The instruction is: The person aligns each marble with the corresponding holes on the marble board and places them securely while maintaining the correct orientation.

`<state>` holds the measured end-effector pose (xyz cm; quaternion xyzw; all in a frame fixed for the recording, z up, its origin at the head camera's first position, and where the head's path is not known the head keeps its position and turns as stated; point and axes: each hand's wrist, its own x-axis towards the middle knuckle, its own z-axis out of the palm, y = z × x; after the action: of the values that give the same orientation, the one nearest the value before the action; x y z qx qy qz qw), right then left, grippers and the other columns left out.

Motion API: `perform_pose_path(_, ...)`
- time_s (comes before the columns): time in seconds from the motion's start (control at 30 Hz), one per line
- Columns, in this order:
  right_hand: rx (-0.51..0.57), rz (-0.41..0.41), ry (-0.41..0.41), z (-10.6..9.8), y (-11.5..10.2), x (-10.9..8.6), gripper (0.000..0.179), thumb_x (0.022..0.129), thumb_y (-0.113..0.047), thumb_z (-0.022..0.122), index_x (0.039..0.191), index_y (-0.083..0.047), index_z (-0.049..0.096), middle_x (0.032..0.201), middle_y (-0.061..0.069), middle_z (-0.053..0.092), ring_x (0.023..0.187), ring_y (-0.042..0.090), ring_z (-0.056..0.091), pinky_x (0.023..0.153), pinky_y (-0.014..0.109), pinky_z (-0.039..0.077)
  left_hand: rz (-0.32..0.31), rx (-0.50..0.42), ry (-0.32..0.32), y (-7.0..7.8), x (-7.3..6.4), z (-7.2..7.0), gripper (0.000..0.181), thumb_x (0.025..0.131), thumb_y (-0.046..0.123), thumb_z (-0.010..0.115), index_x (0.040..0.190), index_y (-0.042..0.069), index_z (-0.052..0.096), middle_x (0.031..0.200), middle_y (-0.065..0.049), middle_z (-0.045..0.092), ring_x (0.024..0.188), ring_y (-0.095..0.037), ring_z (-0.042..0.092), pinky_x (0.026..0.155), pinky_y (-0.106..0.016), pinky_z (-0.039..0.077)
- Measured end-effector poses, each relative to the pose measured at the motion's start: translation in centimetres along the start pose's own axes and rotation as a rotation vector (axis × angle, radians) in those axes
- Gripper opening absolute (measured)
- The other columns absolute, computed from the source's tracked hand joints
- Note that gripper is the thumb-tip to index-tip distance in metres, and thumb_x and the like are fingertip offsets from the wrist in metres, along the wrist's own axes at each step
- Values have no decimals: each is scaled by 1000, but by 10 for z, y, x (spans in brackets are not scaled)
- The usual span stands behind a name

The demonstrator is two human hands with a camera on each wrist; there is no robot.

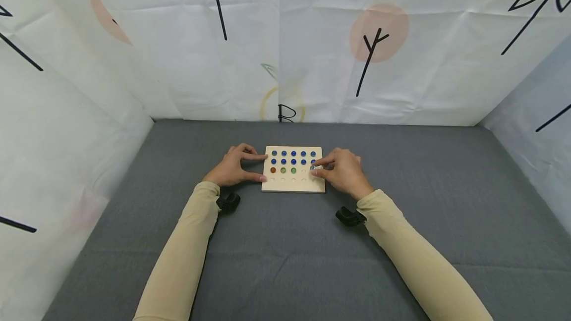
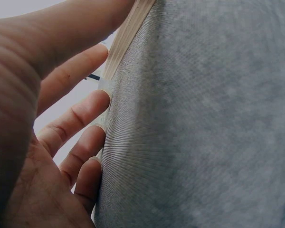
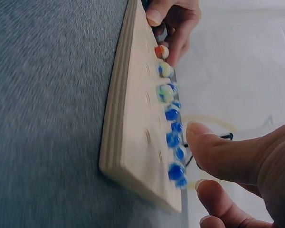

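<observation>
Outstretched left hand (image 1: 235, 166) presumably steadies the pale rectangular wooden board (image 1: 292, 187); right hand (image 1: 342, 169) pinches a small bluish glass marble (image 1: 313, 167).

A screened-off booth: printed white sheets (image 1: 321, 73) (visibly creased) enclose a grey cloth surface (image 1: 285, 281).
</observation>
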<state>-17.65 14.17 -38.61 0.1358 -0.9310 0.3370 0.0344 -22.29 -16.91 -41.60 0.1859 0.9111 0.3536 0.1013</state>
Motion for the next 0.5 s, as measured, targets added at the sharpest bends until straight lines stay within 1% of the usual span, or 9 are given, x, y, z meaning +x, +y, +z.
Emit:
perform_pose_path(0.17, -13, 21, -8, 11, -5, 5, 18, 85, -23, 86, 99, -12, 84, 86, 3, 64, 78, 22, 54, 84, 50, 29, 4, 1, 4, 0, -1, 1, 68, 77, 39, 91, 137, 20, 67, 134, -9, 48, 124, -33, 37, 105, -63, 33)
perform_pose_path(0.33, -5, 30, -8, 17, -7, 8, 18, 84, -23, 86, 97, -11, 84, 80, 2, 62, 72, 20, 50, 81, 48, 28, 9, 0, 4, 0, -1, 1, 67, 77, 38, 90, 137, 20, 67, 134, -8, 48, 123, -32, 37, 105, -63, 32)
perform_pose_path(0.5, -13, 37, -3, 19, -8, 10, 19, 83, -24, 87, 97, -12, 84, 83, 3, 65, 75, 22, 53, 80, 49, 28, 3, 3, 3, -1, 0, 1, 67, 77, 38, 91, 137, 21, 67, 134, -7, 48, 124, -31, 37, 106, -62, 32)
